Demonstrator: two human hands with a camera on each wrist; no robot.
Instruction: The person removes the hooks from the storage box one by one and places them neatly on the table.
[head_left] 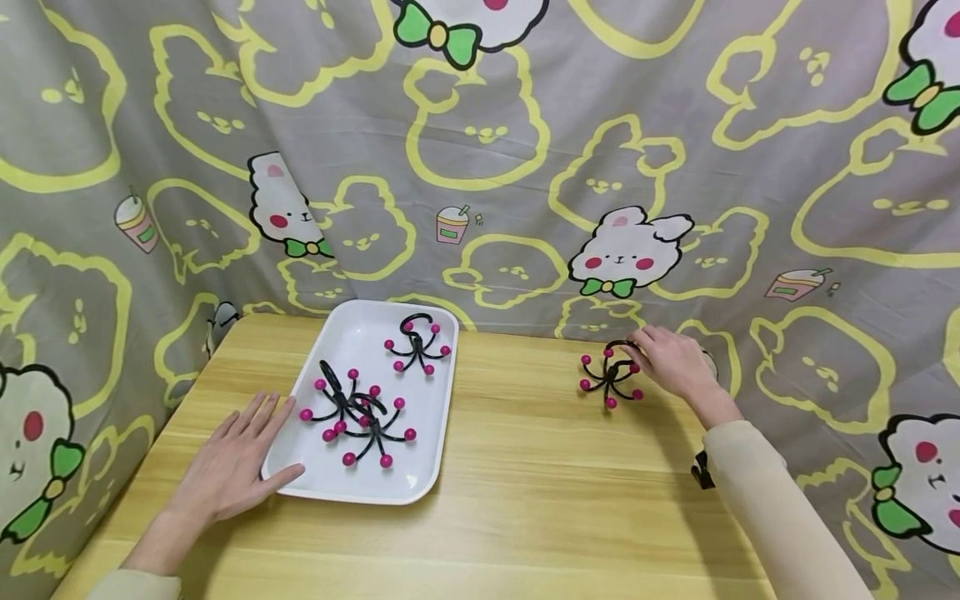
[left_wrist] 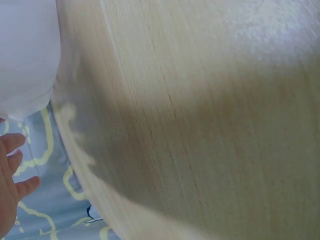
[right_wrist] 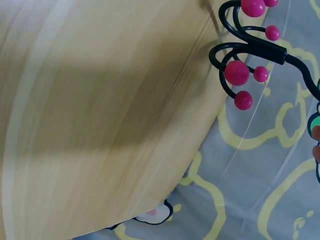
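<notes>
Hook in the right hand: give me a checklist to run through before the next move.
1. Right hand secure on the held hook: ok, pinching its curved top.
2. Held hook lifted off the table: cannot tell; the views leave contact unclear.
3. Left hand at the tray: ok, spread out at its left edge.
4. Tray resting on the table: ok.
5. Left tray hook separate from front tray hook: not ok, they overlap.
6. Back tray hook apart from those two: ok.

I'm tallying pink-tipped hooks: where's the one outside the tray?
In the head view, the pink-tipped hook is right of centre, held by the right hand, right of the white tray.
</notes>
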